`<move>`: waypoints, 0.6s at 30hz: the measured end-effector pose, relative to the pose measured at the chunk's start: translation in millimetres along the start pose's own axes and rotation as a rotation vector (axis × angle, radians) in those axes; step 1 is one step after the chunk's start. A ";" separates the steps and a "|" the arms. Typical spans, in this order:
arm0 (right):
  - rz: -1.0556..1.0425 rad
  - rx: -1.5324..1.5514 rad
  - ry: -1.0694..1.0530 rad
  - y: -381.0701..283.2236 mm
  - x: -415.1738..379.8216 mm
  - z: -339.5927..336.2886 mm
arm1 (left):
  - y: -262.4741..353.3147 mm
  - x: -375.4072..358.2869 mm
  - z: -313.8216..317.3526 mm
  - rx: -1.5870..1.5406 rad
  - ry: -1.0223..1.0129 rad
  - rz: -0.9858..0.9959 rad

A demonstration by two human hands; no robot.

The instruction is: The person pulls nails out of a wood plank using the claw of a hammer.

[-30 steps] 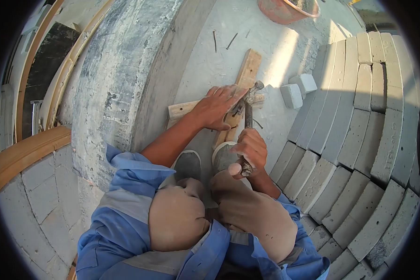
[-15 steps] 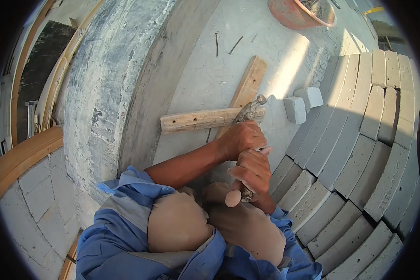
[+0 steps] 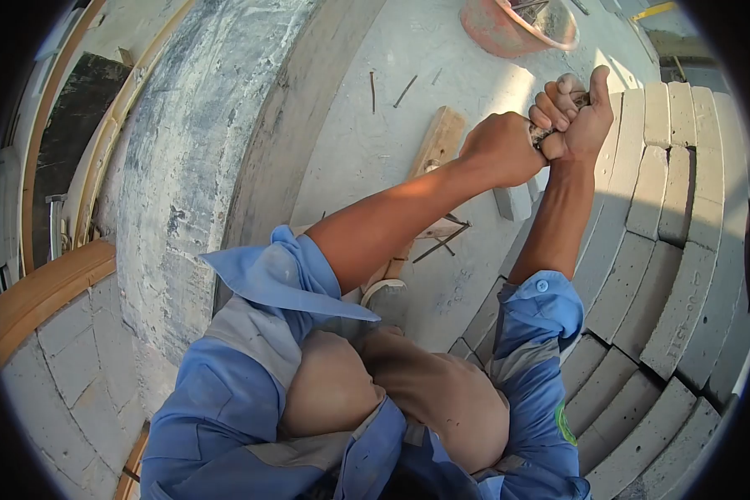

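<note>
My left hand (image 3: pixel 502 150) is closed in a fist around a hammer. Beside it, my right hand (image 3: pixel 573 121) is wrapped round the same hammer (image 3: pixel 542 133), thumb sticking up. Only bits of the hammer show between the fingers; its head is hidden. Below my hands, a wooden board (image 3: pixel 442 137) lies slanted on the floor. My left forearm covers most of a second board crossing it. Dark nails (image 3: pixel 443 239) show under my forearm, near the boards.
Loose nails (image 3: pixel 405 92) lie on the concrete floor. A reddish bucket (image 3: pixel 521 29) stands at the far end. Stacked grey blocks (image 3: pixel 654 283) line the right, with a small block (image 3: pixel 513 202) next to them. A concrete-smeared raised form (image 3: pixel 217 150) runs along the left.
Both hands have swung up and to the right with the hammer, away from my knees. The hammer head, visible before, is now hidden. My left forearm now covers the crossing board.
</note>
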State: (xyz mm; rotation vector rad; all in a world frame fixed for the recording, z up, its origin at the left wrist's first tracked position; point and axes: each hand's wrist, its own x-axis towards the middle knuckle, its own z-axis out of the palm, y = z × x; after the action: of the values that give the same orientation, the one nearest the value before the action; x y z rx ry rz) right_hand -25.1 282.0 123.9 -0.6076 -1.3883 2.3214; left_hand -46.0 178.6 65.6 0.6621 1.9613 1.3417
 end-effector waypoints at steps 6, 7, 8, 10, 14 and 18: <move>-0.243 -0.379 -0.005 27.3 -25.6 4.3 | -50.0 -11.2 -23.0 -0.172 0.002 0.280; -0.299 -0.502 0.003 30.5 -32.8 0.4 | -64.7 -21.7 -28.1 -0.176 0.023 0.256; -0.299 -0.493 0.092 32.4 -43.0 -2.7 | -80.7 -35.0 -34.1 -0.183 0.048 0.232; -0.292 -0.415 0.098 30.9 -56.2 -20.7 | -110.7 -51.6 -42.6 -0.206 0.016 0.039; -0.248 -0.319 0.142 41.1 -77.6 -46.5 | -136.8 -98.4 -64.5 0.244 -0.367 -0.167; -0.216 -0.358 0.269 53.9 -99.7 -61.7 | -156.7 -126.9 -61.1 0.608 -0.526 -0.074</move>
State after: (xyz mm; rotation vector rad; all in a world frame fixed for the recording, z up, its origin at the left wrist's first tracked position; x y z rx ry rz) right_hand 86.8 251.7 67.3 -0.7942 -1.6557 1.7641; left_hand -15.7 -3.6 -35.8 1.0805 1.9027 0.4304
